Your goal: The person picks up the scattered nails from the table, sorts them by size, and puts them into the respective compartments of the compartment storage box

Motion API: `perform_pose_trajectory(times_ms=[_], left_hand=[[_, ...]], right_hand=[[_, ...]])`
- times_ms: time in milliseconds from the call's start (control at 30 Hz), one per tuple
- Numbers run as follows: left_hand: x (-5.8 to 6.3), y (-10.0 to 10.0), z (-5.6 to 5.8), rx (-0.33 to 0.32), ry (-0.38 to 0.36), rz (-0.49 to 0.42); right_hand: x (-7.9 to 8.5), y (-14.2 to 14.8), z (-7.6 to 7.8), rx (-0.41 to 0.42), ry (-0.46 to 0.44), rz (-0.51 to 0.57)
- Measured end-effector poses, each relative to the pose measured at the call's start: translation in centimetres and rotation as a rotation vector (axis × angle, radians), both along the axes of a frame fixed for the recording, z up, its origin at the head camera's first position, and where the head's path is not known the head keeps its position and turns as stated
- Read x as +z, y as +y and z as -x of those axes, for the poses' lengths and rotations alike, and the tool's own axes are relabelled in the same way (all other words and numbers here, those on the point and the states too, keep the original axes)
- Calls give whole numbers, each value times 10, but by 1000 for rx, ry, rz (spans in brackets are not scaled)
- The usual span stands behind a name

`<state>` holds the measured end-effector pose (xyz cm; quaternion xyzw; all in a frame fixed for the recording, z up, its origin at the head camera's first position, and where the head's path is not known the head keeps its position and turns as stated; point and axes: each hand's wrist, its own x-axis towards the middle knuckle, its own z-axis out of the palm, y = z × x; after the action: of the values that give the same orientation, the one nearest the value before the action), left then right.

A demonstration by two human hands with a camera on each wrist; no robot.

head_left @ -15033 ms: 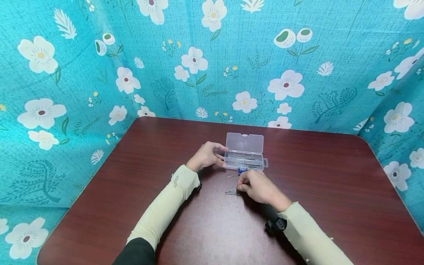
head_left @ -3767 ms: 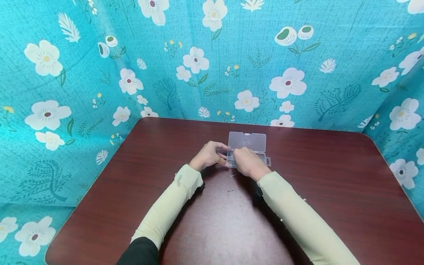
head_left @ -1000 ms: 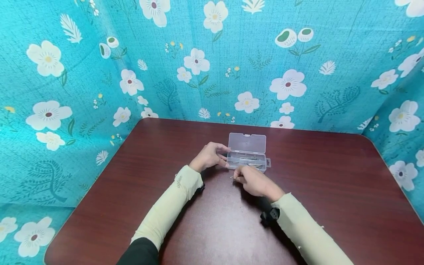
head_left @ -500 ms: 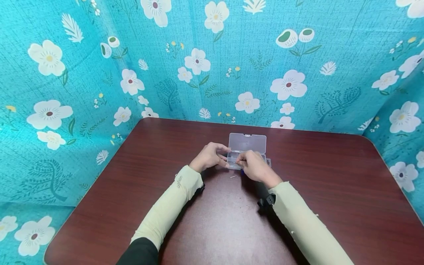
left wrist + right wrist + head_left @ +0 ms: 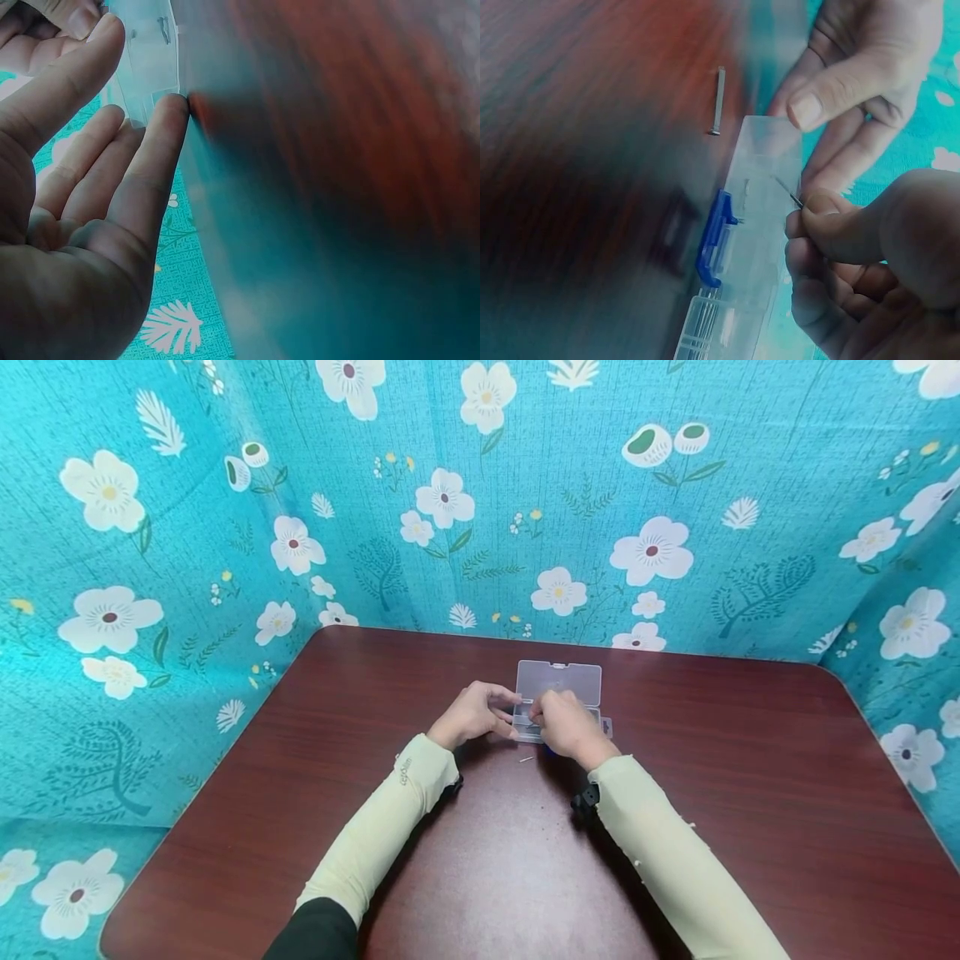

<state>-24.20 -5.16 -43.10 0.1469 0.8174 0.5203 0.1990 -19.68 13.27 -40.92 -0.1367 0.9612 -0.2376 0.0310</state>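
Observation:
A clear plastic compartment box (image 5: 529,739) lies on the table with its lid (image 5: 558,682) raised at the back. My left hand (image 5: 472,716) holds the box's left end, thumb at one corner and index fingertip at the other. Thumb and forefinger of my right hand (image 5: 855,255) pinch a thin metal nail (image 5: 789,193) over the left compartments. The head of that nail is hidden in the fingers. On the table before the box lies one loose nail (image 5: 718,101), its flat head showing. Inside are a small piece (image 5: 746,193) and several long thin nails (image 5: 703,322).
A blue latch (image 5: 715,238) sits on the box's front edge. A clear hanging tab (image 5: 607,727) sticks out at its right end. The brown table (image 5: 480,877) reaches back to a turquoise flowered curtain (image 5: 450,568).
Several nails that lay before the box earlier are gone from the table; one stays. My right hand has moved from the table to over the box with a nail. The left hand has kept its place.

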Motion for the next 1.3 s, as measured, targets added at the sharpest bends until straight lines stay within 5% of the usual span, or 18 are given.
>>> perform_pose_trajectory(times_ms=[600, 1300], left_hand=[[-2, 0, 1, -3, -5, -10], [-2, -1, 3, -12, 15, -3]], right_hand=[[-4, -4, 0, 8, 17, -35], [-1, 1, -25, 24, 99, 137]])
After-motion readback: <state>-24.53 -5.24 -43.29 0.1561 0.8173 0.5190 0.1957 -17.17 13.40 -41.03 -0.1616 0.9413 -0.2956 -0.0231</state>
